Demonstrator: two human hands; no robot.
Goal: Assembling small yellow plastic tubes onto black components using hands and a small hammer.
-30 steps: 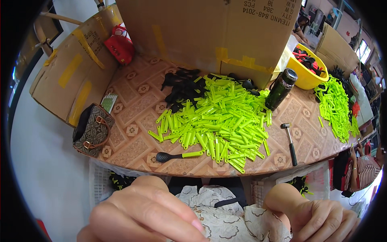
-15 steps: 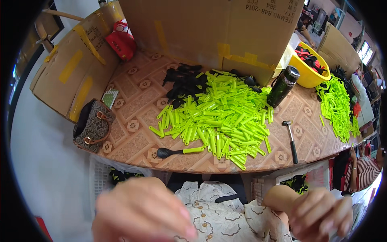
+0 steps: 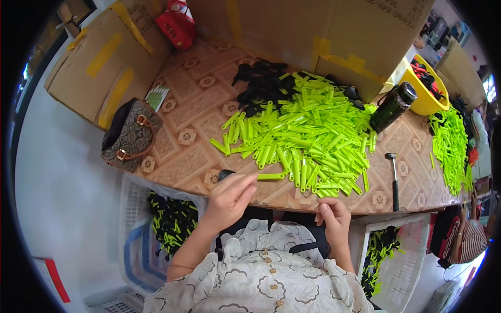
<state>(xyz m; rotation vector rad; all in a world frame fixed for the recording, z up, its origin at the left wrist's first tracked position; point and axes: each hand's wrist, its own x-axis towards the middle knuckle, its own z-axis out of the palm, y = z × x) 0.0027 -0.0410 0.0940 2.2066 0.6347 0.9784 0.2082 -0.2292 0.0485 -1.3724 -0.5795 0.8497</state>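
A slotted spoon lies near the table's front edge, its black head (image 3: 225, 174) to the left and its lime-green handle (image 3: 272, 177) to the right. My left hand (image 3: 229, 201) is over the spoon's neck with fingers pressed together, hiding the middle of it. By the table edge, my right hand (image 3: 335, 215) is closed, thumb against curled fingers; whatever it may pinch is too small or hidden to make out. Just beyond both hands spreads a large pile of loose lime-green handles (image 3: 313, 141). Black utensil heads (image 3: 259, 83) are heaped behind it on the left.
A hammer (image 3: 393, 180) and a dark flask (image 3: 392, 107) stand out on the right of the table (image 3: 188, 161). A handbag (image 3: 130, 134) sits left. Cardboard (image 3: 292, 31) walls the back. Crates (image 3: 136, 245) with finished-looking utensils flank me below, and a yellow tub (image 3: 425, 86) is far right.
Both hands have risen from near my body to the table edge. My left hand has closed over the spoon, which appears to lie where it was. The head view has shifted.
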